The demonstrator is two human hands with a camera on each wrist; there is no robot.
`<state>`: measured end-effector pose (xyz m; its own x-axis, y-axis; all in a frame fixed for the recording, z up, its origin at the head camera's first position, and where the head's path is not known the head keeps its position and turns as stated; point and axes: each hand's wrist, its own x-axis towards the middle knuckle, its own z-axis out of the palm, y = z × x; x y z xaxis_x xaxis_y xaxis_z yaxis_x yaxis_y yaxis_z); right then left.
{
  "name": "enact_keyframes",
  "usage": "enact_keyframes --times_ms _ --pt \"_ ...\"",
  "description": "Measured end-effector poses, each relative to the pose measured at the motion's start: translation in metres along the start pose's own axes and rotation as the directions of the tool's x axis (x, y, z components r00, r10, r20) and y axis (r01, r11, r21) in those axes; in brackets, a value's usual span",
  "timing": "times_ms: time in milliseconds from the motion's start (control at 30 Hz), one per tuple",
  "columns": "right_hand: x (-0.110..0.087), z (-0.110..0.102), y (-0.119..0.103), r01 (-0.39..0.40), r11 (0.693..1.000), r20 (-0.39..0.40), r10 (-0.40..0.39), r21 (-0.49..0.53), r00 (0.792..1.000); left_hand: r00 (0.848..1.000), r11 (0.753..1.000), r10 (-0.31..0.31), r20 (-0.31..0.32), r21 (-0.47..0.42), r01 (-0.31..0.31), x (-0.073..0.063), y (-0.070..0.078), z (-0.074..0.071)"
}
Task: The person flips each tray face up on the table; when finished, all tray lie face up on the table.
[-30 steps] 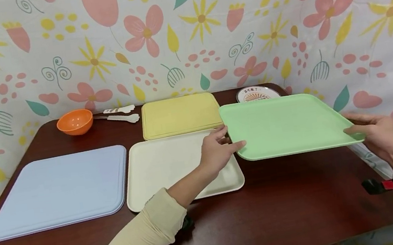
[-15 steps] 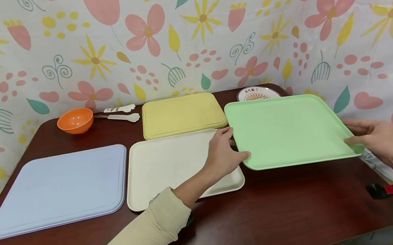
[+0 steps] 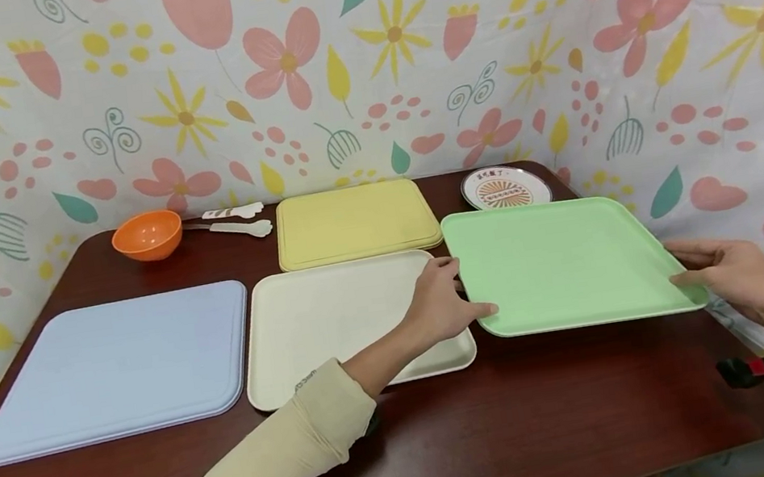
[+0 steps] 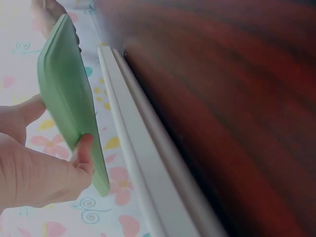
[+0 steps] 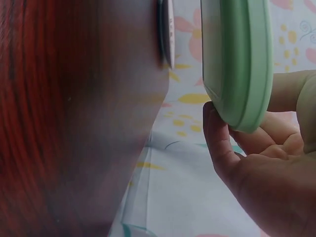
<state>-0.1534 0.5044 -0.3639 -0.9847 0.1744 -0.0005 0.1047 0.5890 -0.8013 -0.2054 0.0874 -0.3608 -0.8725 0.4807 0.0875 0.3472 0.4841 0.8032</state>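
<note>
A light green tray [image 3: 569, 265] is held up level over the right side of the table by both hands. My left hand [image 3: 438, 304] pinches its left edge, thumb on top and fingers beneath. At the opposite edge my right hand [image 3: 740, 282] grips the rim the same way. Both wrist views show the tray's underside raised off the wood; in the right wrist view the fingers [image 5: 217, 136] support it from below. Beneath my left hand and forearm lies a cream tray [image 3: 320, 320], partly covered by them.
A pale blue tray [image 3: 114, 370] lies at the left, a yellow tray [image 3: 358, 221] at the back. An orange bowl [image 3: 147, 236] and two white-handled utensils [image 3: 241, 229] stand back left. A round patterned plate [image 3: 507, 186] sits behind the green tray. Floral cloth [image 3: 358, 71] hangs behind the table [image 3: 525, 422].
The green tray has moved slightly right and toward me, then lower, with both hands still holding it. More of the round plate shows behind it.
</note>
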Motion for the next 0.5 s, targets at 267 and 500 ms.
enact_keyframes --times_ms 267,500 --pt "0.004 -0.003 0.009 -0.032 0.989 0.019 0.036 -0.147 0.999 0.995 0.988 -0.057 0.086 0.150 0.044 -0.001 0.005 0.007" --pt "0.014 0.001 0.017 -0.013 0.975 0.051 0.025 -0.220 0.998 0.993 0.973 -0.077 0.095 0.224 0.054 0.003 0.006 0.009"
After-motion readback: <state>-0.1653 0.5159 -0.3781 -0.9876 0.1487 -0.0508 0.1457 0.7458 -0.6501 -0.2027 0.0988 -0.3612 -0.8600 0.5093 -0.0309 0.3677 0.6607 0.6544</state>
